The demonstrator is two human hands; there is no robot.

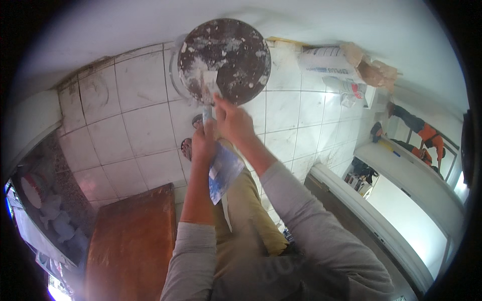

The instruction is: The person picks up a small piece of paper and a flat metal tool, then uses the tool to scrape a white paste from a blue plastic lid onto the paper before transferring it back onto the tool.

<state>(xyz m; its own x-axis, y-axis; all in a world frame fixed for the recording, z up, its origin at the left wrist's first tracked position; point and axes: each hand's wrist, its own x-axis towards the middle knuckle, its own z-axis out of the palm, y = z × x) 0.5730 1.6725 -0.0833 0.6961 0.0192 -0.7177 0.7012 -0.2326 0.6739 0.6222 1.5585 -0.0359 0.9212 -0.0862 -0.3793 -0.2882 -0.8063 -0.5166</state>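
My right hand [235, 124] grips a small putty knife [210, 79], its whitish blade pointing away from me. The blade lies over the near part of a round dark-brown top [241, 56] spattered with white putty; I cannot tell whether they touch. Close beside it, my left hand [203, 143] is closed around the pale handle of a flat tool [226, 171]. That tool's broad, bluish-white smeared face hangs below the hand, towards my legs; it looks like a wide filling blade. My feet are partly hidden behind the left hand.
White floor tiles [147, 131] run up to a pale wall [131, 22]. A torn printed sack [331, 64] lies by the wall on the right. A brown wooden panel [131, 240] stands at lower left. Two people in orange tops [431, 137] are beyond the white frame [395, 161] at right.
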